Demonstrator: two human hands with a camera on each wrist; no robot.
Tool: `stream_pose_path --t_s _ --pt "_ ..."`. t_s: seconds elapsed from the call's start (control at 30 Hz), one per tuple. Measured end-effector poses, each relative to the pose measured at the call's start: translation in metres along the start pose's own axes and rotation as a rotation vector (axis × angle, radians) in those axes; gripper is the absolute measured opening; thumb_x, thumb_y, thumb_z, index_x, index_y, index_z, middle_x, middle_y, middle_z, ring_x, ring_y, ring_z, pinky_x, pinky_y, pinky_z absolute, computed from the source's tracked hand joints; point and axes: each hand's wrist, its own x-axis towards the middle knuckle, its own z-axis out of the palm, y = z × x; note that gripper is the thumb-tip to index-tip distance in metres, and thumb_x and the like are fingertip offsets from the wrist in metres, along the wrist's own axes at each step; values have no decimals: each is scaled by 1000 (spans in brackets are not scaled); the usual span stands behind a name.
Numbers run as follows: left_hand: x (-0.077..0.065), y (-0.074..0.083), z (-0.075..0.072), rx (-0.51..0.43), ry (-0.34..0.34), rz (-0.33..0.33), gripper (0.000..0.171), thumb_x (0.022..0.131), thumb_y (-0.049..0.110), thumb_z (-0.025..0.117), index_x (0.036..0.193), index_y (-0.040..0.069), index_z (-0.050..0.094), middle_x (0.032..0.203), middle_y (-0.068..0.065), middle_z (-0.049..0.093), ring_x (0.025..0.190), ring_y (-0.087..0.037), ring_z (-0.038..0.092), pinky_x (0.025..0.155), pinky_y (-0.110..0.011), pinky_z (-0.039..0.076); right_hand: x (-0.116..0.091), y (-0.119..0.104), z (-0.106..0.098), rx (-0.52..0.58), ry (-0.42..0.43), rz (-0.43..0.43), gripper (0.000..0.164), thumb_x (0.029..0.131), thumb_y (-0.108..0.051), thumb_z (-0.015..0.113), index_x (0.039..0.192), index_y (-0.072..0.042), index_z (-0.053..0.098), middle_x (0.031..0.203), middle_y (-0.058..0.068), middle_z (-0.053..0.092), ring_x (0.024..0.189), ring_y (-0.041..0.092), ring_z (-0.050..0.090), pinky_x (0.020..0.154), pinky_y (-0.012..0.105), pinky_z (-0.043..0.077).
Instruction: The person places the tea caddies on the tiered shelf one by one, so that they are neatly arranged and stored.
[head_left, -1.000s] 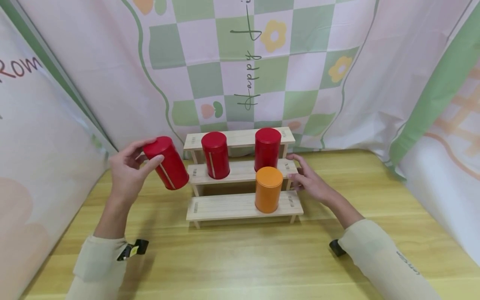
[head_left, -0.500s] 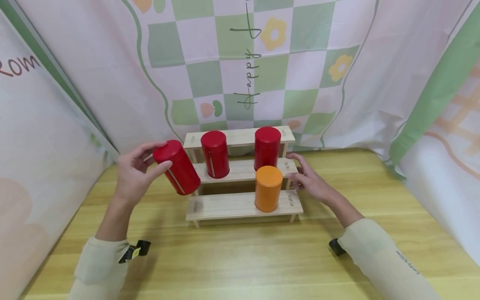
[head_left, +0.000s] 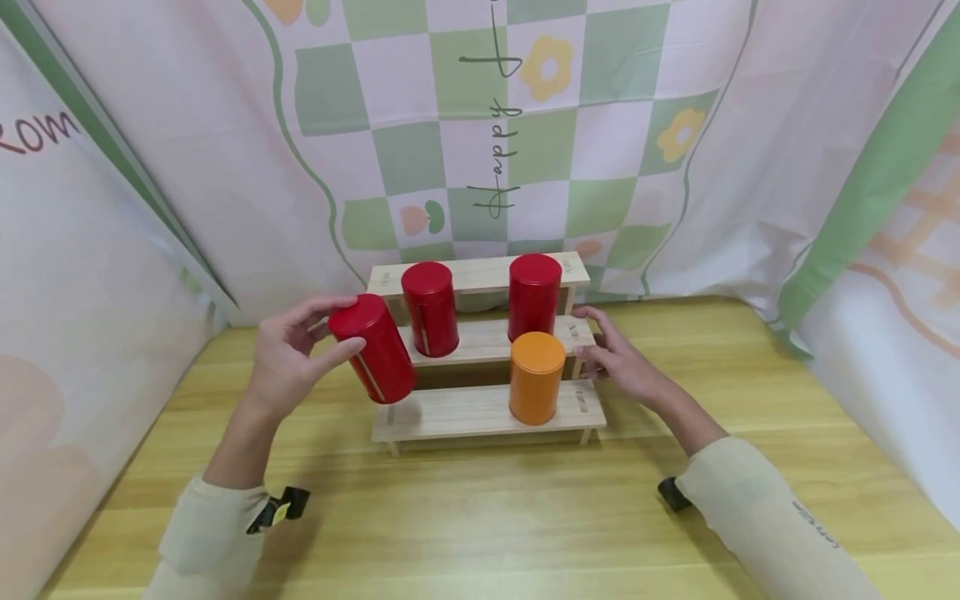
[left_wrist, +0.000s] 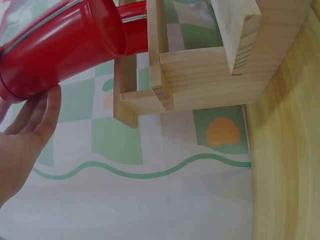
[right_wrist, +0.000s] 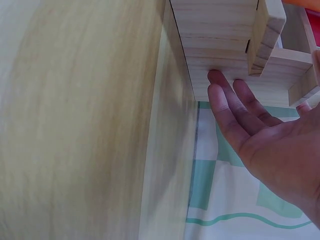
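My left hand (head_left: 288, 358) grips a red cylindrical tin (head_left: 372, 348) near its lid, thumb in front and fingers behind. The tin is tilted, its base over the left end of the bottom tier of a three-tier wooden display stand (head_left: 457, 412). Whether the base touches the wood cannot be told. On the middle tier stand two upright red tins, a left one (head_left: 430, 310) and a right one (head_left: 534, 297). An orange tin (head_left: 537, 379) stands upright at the bottom tier's right. My right hand (head_left: 618, 358) rests against the stand's right side, its fingers (right_wrist: 235, 117) fairly straight along the side panel.
The stand's top tier (head_left: 480, 273) lies behind the red tins. A wood-grain table (head_left: 480, 517) supports the stand. Behind hangs a green-and-white checked curtain (head_left: 480, 150), with printed cloth at both sides.
My left hand has carried the tilted red tin right and slightly down, from beside the stand to over the bottom tier's left end. My right hand and the other tins have stayed put.
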Motion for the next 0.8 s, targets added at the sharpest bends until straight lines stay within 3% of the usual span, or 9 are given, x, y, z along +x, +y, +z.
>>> stream_pose_path --t_s 0.33,0.57,0.8 --pt "-1 -1 3 -32 -95 24 49 77 -26 72 124 -15 64 122 -2 71 110 -18 68 94 -25 57 0 0 0 -2 1 1 58 107 -15 50 157 -10 21 93 23 47 71 34 51 64 33 51" --pt "-3 -2 10 -4 -179 -22 47 79 -19 76 124 -12 65 125 -4 69 113 -18 66 92 -26 58 -1 -1 1 -6 8 9 58 107 -15 49 157 -11 21 88 20 47 72 30 52 66 34 54" --pt "-5 -6 20 11 -269 -67 49 80 -12 80 127 -5 67 129 -15 67 113 -20 66 90 -30 60 -1 0 1 -14 10 11 58 106 -15 49 157 -11 21 88 20 46 72 30 51 66 34 54"
